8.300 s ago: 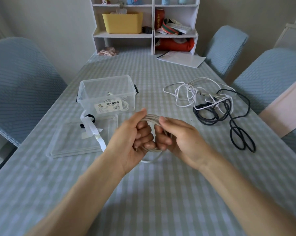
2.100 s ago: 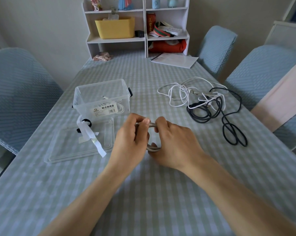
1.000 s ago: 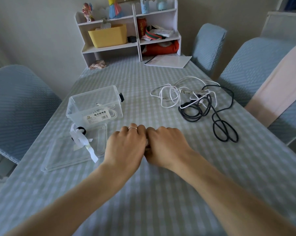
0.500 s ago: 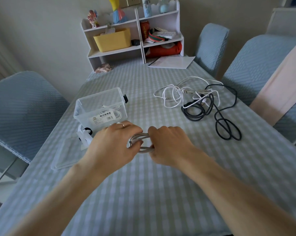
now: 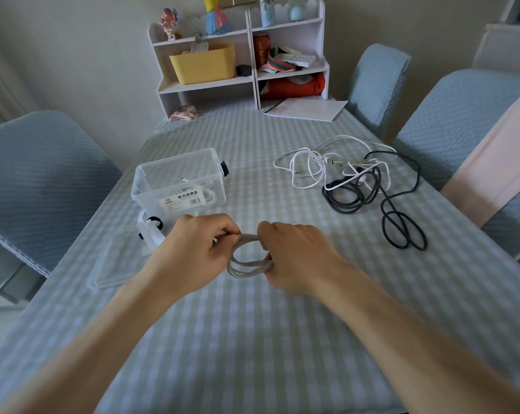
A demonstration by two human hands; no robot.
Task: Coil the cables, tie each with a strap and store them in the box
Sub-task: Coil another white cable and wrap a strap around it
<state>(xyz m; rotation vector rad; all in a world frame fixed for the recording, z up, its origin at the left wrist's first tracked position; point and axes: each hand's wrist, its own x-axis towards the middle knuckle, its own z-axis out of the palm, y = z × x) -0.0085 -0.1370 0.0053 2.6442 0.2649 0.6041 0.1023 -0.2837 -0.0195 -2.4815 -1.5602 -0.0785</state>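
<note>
Coiled grey cable sits above the near centre of the checked tablecloth, held between both hands. It forms several smooth, round-section loops stacked into a flattened ring whose long axis runs left to right. The left hand is closed, pinching the upper left part of the ring between thumb and fingertips. The right hand is closed on the ring's right side, fingers curled around the bundled loops. Left of the hands, a clear flat lid lies on the cloth with white straps and a black strap at its far edge. Just beyond stands the clear rectangular plastic box, open-topped, labelled on its near wall, with a white coiled cable inside. Farther right, loose white cables and a black cable lie tangled together, untied.
</note>
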